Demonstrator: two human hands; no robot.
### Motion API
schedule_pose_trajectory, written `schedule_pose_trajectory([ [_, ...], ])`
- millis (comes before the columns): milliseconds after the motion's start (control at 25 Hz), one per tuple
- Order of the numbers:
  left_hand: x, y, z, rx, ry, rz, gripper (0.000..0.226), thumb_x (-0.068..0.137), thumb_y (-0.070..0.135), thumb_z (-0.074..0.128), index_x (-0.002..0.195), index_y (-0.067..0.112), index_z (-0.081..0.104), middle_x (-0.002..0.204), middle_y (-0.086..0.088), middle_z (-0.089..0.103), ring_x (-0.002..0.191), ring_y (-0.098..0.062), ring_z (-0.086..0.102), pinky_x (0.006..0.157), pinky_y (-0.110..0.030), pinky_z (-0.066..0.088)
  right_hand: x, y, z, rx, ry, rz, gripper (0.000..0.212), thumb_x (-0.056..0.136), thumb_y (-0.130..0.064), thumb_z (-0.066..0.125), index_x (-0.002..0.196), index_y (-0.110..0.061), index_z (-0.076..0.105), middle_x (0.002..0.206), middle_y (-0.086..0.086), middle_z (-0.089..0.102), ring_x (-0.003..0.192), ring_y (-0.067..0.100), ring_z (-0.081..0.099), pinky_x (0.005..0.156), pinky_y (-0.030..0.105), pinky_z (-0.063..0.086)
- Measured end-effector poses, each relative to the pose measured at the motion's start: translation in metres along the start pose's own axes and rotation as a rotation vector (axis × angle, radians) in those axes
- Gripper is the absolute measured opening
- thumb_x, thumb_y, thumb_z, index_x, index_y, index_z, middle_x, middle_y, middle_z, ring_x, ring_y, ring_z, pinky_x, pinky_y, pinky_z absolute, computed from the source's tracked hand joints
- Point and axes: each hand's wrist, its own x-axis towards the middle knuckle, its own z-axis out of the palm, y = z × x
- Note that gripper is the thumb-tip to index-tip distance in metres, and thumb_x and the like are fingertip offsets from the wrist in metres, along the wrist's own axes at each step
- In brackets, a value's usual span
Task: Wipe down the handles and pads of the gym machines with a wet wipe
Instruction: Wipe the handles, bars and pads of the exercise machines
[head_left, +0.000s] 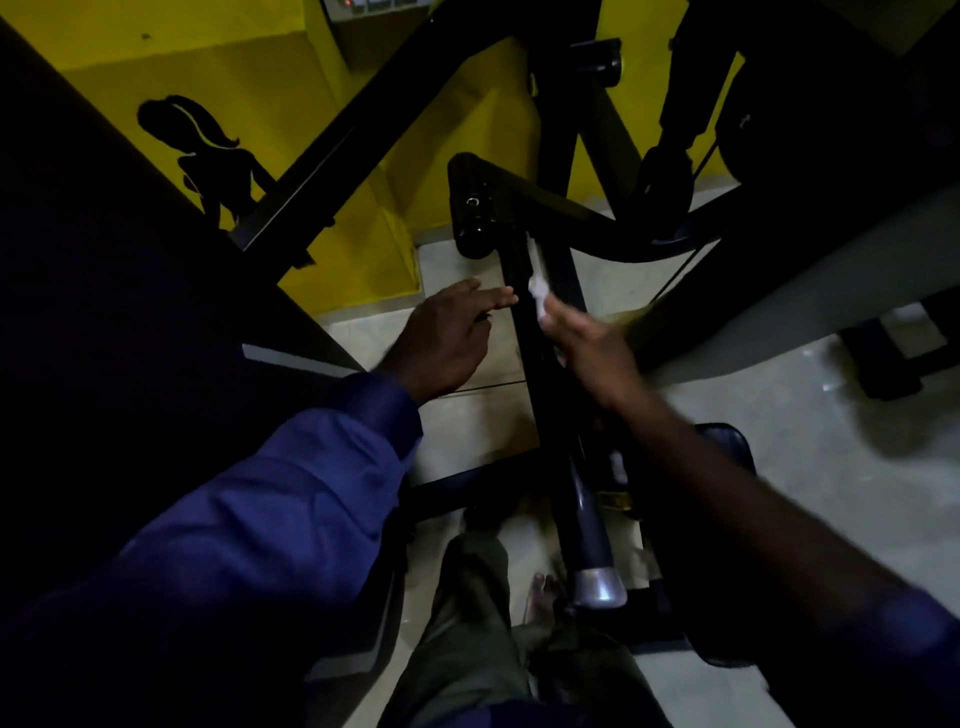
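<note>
A long black machine arm (540, 395) runs from a black roller pad (470, 208) at the centre down to a handle with a silver end cap (597, 587). My right hand (592, 348) holds a crumpled white wet wipe (540, 291) against the right side of the arm, below the roller pad; the hand is motion-blurred. My left hand (447, 338) hovers just left of the arm, fingers stretched out flat, their tips at the arm's edge, holding nothing.
A large dark pad (130, 312) fills the left side. Black frame bars (363, 135) cross in front of a yellow wall (208, 67). A grey slanted machine beam (779, 291) lies on the right. Pale floor tiles (805, 441) and my legs (467, 623) are below.
</note>
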Motion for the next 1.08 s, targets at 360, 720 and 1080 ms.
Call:
schedule_pose_trajectory([
  [360, 0.010, -0.022, 0.008, -0.112, 0.336, -0.021, 0.042, 0.091, -0.003, 0.051, 0.130, 0.008, 0.063, 0.143, -0.009, 0.056, 0.136, -0.025, 0.051, 0.114, -0.036, 0.040, 0.070, 0.008, -0.015, 0.766, -0.414, 0.473, 0.079, 0.102, -0.067, 0.037, 0.148, -0.005, 0.050, 0.123, 0.015, 0.065, 0.110, 0.028, 0.061, 0.097, 0.042, 0.052],
  [720, 0.008, -0.025, 0.010, -0.242, 0.255, -0.018, 0.029, 0.098, 0.010, 0.054, 0.124, 0.009, 0.066, 0.136, -0.005, 0.057, 0.119, -0.016, 0.059, 0.099, -0.038, 0.052, -0.029, 0.012, -0.014, 0.689, -0.339, 0.451, 0.059, 0.108, -0.049, 0.039, 0.094, -0.010, 0.080, 0.086, 0.008, 0.073, 0.071, 0.018, 0.070, 0.069, 0.029, 0.058],
  [1080, -0.039, 0.022, 0.032, -0.283, 0.036, 0.047, 0.032, 0.102, 0.026, 0.065, 0.133, 0.028, 0.068, 0.163, 0.008, 0.041, 0.145, -0.001, 0.042, 0.108, -0.023, 0.045, -0.119, 0.036, -0.030, -0.217, -0.315, -0.324, 0.040, 0.109, -0.016, 0.045, 0.148, -0.009, 0.054, 0.159, -0.001, 0.046, 0.154, 0.016, 0.032, 0.127, 0.044, 0.028],
])
